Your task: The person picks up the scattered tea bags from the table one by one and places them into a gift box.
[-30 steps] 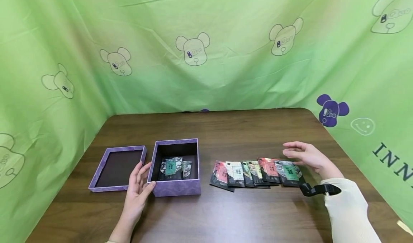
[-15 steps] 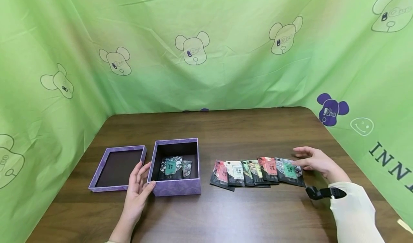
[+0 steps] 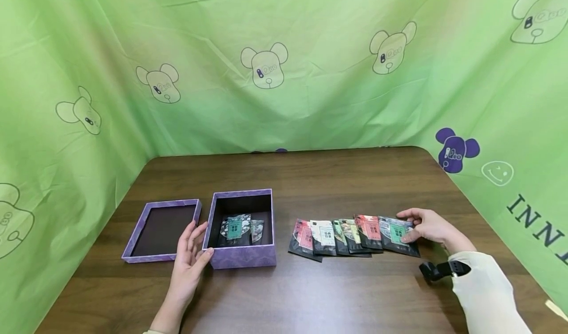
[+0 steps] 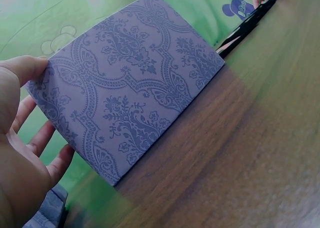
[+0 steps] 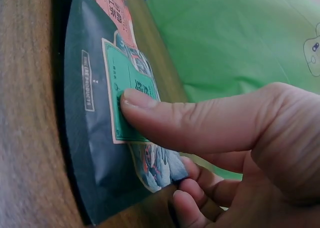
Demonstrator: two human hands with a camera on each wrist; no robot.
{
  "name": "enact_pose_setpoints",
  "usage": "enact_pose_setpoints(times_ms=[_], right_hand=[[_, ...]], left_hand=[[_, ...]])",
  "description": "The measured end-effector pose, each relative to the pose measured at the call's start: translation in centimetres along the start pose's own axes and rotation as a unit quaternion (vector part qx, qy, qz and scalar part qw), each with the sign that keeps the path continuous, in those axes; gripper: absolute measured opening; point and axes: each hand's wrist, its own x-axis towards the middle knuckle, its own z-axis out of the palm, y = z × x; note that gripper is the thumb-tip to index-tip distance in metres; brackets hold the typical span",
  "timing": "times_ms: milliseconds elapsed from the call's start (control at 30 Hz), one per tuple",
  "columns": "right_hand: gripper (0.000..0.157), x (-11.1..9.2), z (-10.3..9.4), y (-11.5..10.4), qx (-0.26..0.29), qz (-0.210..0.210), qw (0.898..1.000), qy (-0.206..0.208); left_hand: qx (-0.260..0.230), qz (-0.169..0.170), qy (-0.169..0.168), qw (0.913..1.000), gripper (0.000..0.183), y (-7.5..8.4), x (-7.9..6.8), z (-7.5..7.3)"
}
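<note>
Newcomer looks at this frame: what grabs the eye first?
Probably the bright green cloth with cartoon heads, behind the wooden table. Then the open purple box left of centre, left hand at its left side. Right of it, a colourful packet row, its rightmost packet pinched by the right hand.

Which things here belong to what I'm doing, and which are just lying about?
Part of the job, it seems:
green-labelled end packet, pinched in the right grip
other packets in the row
open purple box, left grip on its edge
packets inside it

Likely just lying about:
shallow purple tray, probably the lid, left of the box
pale strip, far right
</note>
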Motion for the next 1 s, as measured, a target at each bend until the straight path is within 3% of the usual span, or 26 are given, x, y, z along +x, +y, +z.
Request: enact_pose_setpoints(times_ms=[433, 600, 867, 1000], right_hand=[[0.04, 0.3, -0.5, 0.2, -0.017, 0.0, 1.0, -0.013], [0.03, 0.2, -1.1, 0.8, 0.019, 0.005, 1.0, -0.018], [0.032, 0.4, -2.6, 1.3, 0.088, 0.009, 0.995, -0.053], [0.02, 0.6, -3.6, 1.5, 0.129, 0.013, 0.989, -0.068]], left_hand=[[0.012, 0.0, 0.003, 0.9999, 0.075, -0.2, -0.1, 0.0], [0.014, 0.001, 0.002, 0.9999, 0.075, -0.2, -0.1, 0.0], [0.012, 0.009, -0.001, 0.9999, 0.076, -0.3, 0.1, 0.0], [0.012, 0.013, 0.0, 0.9998, 0.076, -0.2, 0.1, 0.0]])
